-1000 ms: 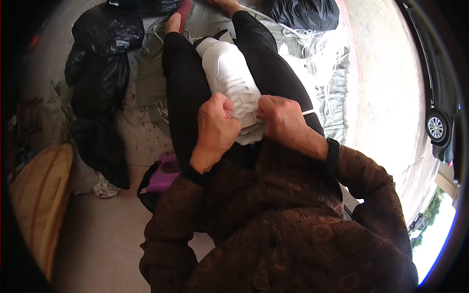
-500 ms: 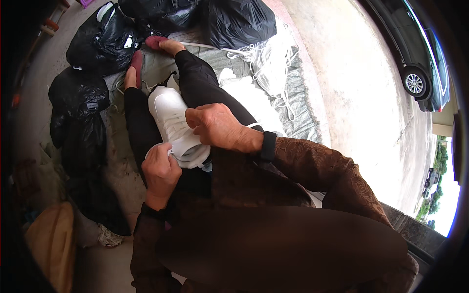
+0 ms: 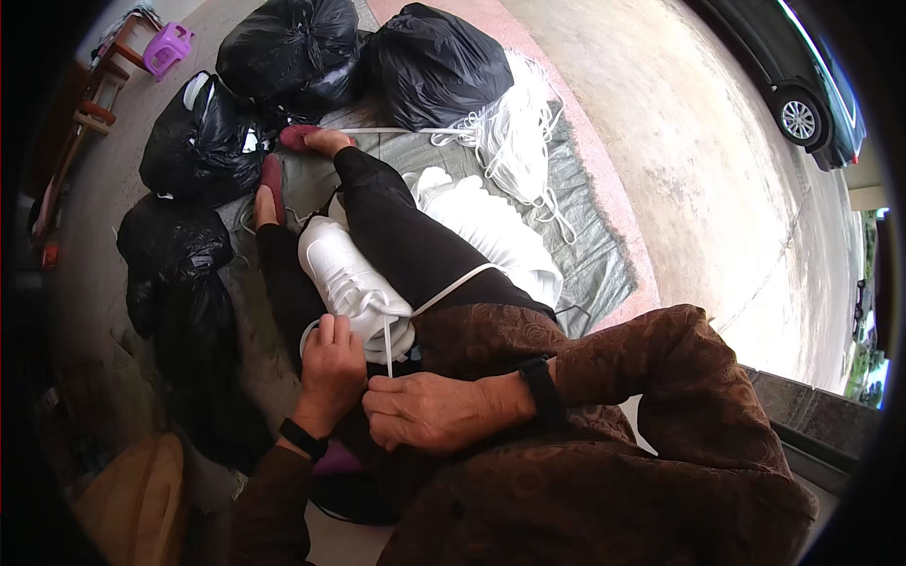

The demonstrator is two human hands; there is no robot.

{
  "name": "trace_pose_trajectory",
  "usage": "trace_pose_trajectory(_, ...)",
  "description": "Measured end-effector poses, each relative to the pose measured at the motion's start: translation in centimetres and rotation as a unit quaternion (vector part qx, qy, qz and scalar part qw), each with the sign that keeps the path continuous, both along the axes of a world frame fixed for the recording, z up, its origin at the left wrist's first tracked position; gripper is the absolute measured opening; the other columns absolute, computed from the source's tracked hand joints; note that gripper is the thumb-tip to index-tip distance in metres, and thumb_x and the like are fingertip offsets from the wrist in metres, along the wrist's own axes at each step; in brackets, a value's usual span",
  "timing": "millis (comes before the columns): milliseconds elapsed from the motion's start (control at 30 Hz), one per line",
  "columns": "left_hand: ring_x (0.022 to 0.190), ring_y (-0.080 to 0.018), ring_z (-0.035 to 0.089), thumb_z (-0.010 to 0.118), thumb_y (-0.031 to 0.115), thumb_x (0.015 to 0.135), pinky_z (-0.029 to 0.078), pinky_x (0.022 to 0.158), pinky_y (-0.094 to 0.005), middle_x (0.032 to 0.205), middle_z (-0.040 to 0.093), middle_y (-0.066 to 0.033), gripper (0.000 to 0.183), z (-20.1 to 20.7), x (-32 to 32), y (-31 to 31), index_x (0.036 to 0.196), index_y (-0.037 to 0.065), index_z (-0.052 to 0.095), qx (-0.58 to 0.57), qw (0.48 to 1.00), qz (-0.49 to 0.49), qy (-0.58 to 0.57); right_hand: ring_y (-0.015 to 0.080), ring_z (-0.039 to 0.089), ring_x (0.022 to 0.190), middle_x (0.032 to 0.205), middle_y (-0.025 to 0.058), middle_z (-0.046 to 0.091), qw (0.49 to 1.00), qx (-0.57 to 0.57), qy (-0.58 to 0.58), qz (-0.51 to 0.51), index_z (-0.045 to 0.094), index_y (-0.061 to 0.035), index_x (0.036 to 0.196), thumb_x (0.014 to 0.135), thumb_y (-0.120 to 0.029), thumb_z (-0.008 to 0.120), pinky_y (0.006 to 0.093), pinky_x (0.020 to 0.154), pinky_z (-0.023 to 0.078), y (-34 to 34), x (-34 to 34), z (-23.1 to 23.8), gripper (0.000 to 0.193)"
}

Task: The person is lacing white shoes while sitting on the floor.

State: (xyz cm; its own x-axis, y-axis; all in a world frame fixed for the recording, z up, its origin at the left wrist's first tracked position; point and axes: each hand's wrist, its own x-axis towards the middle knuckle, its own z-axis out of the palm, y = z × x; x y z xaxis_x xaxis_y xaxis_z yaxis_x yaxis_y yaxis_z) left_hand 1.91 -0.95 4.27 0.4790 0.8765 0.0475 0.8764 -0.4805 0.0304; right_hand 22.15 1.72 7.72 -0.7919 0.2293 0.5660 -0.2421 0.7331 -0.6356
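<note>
A white lace-up shoe rests between my legs, its toe pointing away from me and its opening toward me. My right hand is closed on a white shoelace, drawn taut from the top of the shoe toward me. Beside the shoe's opening, my left hand is closed, with a curved white strand that looks like lace at its fingers; the fingertips are partly hidden. Another white lace length crosses my right thigh. Right of my leg lies a pile of white shoes, partly merged by glare.
Black plastic bags stand beyond my feet and along the left. A tangled bundle of white laces lies on the grey-green tarp. There is a purple stool at the far left and a dark car at the right.
My right hand has moved down toward my body, pulling the lace taut. My left hand stays beside the shoe's opening. The whole view has shifted, showing more of the far bags and the stool.
</note>
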Motion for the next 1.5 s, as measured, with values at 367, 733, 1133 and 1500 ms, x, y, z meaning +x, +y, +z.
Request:
trace_pose_trajectory(367, 0.09, -0.0346, 0.052, 0.063, 0.008, 0.076, 0.046, 0.075, -0.0441, 0.093, 0.052, -0.0177, 0.017, -1.5, -0.1, 1.6, 0.086, 0.001, 0.051, -0.113, 0.992, 0.02, -0.054, 0.0314, 0.068, 0.076, 0.081, 0.0131, 0.064, 0.937, -0.309, -0.085, -0.142, 0.056, -0.0032, 0.094, 0.087, -0.002, 0.067, 0.0396, 0.065, 0.053, 2.5, 1.6, -3.0, 0.013)
trace_pose_trajectory(733, 0.072, -0.0077, 0.06, 0.065, 0.0, 0.091, 0.05, 0.067, -0.0219, 0.085, 0.063, -0.0031, 0.01, 2.2, 5.8, -2.4, 0.1, -0.005, 0.064, -0.167, 0.565, 0.423, -0.688, 0.0073, 0.065, 0.078, 0.083, 0.0062, 0.068, 0.872, -0.438, -0.116, -0.184, 0.059, 0.0008, 0.107, 0.086, 0.002, 0.073, 0.0247, 0.069, 0.055, 2.8, -0.6, -1.6, 0.025)
trace_pose_trajectory(1133, 0.094, -0.0158, 0.065, 0.059, 0.001, 0.096, 0.052, 0.091, -0.0304, 0.107, 0.069, -0.0126, 0.017, 1.8, 4.7, -8.7, 0.112, -0.002, 0.056, -0.085, 0.449, 0.471, -0.755, 0.0175, 0.066, 0.069, 0.074, 0.0066, 0.064, 0.804, -0.554, -0.155, 0.154, 0.065, -0.004, 0.086, 0.082, -0.001, 0.074, 0.0283, 0.062, 0.05, 2.8, 0.5, 8.3, 0.01)
trace_pose_trajectory(1500, 0.094, -0.0329, 0.057, 0.077, 0.009, 0.071, 0.046, 0.08, -0.0412, 0.097, 0.057, -0.0134, 0.031, 1.7, 3.1, -5.4, 0.094, 0.003, 0.058, 0.044, 0.915, 0.354, -0.187, 0.0053, 0.055, 0.071, 0.08, -0.0002, 0.063, 0.782, -0.586, -0.178, 0.117, 0.065, -0.0011, 0.09, 0.093, -0.014, 0.071, 0.0218, 0.065, 0.045, 4.0, 1.9, 6.0, 0.014)
